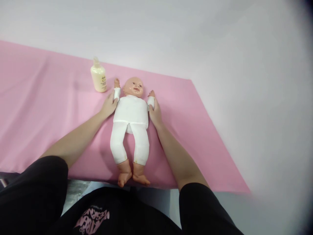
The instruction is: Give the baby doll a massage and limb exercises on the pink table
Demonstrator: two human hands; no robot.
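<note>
A baby doll [130, 111] with a white cloth body lies on its back, head away from me and feet at the near table edge. Both its arms are raised beside its head. My left hand [109, 105] is closed around the doll's forearm on the left side of the picture. Around the other forearm, on the right, my right hand [155, 112] is wrapped, thumb on the inner side. Beyond my left hand stands a cream-coloured pump bottle [99, 77], upright and apart from the doll.
A pink cloth [190, 130] covers the table, with soft creases on the left. Its far edge meets a pale wall or floor surface, and its right edge runs diagonally. The near edge lies close to my body.
</note>
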